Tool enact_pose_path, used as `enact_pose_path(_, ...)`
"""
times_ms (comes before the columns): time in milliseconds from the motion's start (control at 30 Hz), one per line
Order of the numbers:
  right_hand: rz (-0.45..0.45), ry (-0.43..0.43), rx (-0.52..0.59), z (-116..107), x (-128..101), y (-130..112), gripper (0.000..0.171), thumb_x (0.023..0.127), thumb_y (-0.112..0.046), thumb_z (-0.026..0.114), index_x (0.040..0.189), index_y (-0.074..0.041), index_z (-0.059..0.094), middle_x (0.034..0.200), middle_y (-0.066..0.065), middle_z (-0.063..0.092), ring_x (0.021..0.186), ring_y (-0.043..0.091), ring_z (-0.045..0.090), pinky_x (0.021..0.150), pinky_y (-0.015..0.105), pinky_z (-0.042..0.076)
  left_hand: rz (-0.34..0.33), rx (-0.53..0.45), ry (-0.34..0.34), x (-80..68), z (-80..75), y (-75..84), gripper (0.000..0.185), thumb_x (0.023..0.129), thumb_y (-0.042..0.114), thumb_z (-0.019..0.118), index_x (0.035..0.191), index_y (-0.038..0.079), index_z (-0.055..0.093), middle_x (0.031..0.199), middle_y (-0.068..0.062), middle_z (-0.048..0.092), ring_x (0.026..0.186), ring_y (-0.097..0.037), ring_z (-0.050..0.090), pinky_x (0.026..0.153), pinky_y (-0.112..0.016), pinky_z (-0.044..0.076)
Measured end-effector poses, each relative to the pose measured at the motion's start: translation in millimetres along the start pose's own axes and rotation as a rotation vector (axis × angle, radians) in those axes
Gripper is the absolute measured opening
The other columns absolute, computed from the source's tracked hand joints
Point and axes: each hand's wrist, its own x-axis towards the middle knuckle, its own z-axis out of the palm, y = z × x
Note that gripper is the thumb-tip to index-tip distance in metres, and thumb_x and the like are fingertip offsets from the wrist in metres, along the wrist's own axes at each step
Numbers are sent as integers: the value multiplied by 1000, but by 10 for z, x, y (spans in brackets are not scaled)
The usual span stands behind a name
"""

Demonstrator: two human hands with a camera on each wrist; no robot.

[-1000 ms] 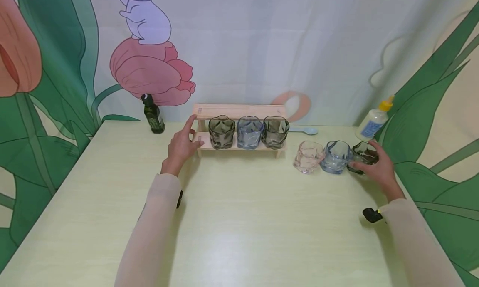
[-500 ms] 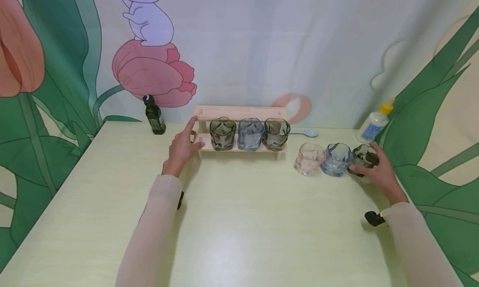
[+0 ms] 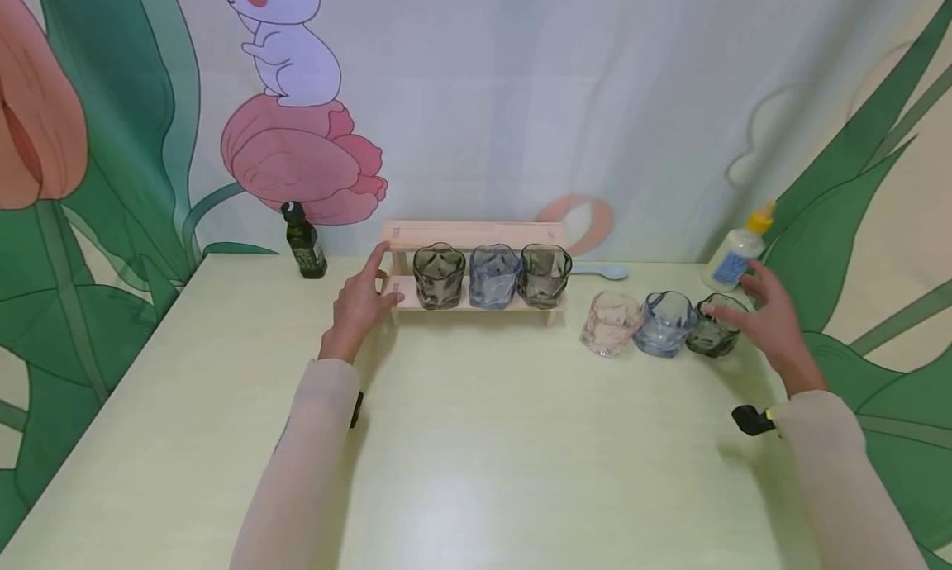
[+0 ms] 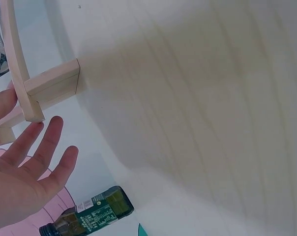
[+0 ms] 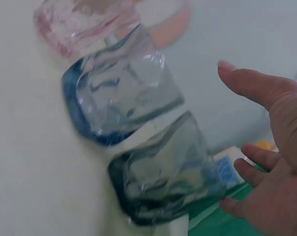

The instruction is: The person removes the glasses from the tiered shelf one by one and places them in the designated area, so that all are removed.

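Observation:
My left hand (image 3: 357,310) touches the left end of a two-tier wooden rack (image 3: 476,235), its fingers fairly straight in the left wrist view. Three faceted glasses stand on the lower shelf: a grey glass (image 3: 439,279), a blue glass (image 3: 494,279) and another grey glass (image 3: 545,277). To the right, on the table, a pink glass (image 3: 610,325), a second blue glass (image 3: 662,329) and a dark grey glass (image 3: 711,340) form a row. Beside and above that dark glass hovers my right hand (image 3: 777,326), fingers spread; the right wrist view shows a gap between thumb and glass.
A green bottle (image 3: 304,244) stands at the table's back left. At the back right is a white bottle with a yellow cap (image 3: 735,254). A light blue spoon (image 3: 606,272) lies behind the pink glass. The printed curtain (image 3: 483,99) hangs behind the table.
My right hand has let go of the dark grey glass and lifted slightly up and to the right. My left hand stays at the rack, and the head view has tilted a little.

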Motion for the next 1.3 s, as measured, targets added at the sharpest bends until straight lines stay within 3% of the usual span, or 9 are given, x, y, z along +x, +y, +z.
enact_pose_path(267,-40,19,29,127,105,-349,98,89,-36,76,159,-41,7,168,18,12,153,41,13,112,69,22,-11,4,-8,10,-15,26,89,94,22,70,159,40,12,144,-13,57,104,-38,64,86,-56,48)
enact_pose_path(567,-154,-49,80,481,238,-783,97,88,-21,77,161,-28,14,165,20,22,151,41,21,117,62,22,-23,2,-15,-13,-23,44,90,94,21,70,159,40,12,144,-14,56,107,-39,63,88,-57,47)
enact_pose_path(733,-198,-121,100,720,282,-951,97,88,-18,78,161,-26,15,163,20,24,150,41,24,117,60,24,-28,1,-14,-14,-18,44,90,94,21,71,159,41,12,144,-13,56,107,-38,63,89,-58,47)
enact_pose_path(1067,-242,-243,118,1225,317,-1160,96,87,-13,78,161,-22,17,163,17,24,150,43,26,115,60,28,-27,-1,-15,-6,-18,24,90,94,21,71,159,40,12,144,-14,56,106,-38,63,89,-57,47)
enact_pose_path(1300,-266,-274,86,1522,337,-1241,95,85,-17,81,160,-21,21,162,16,23,148,41,30,113,60,32,-30,-2,-16,3,-7,23,90,94,21,71,159,42,12,144,-13,56,105,-37,63,87,-55,47)
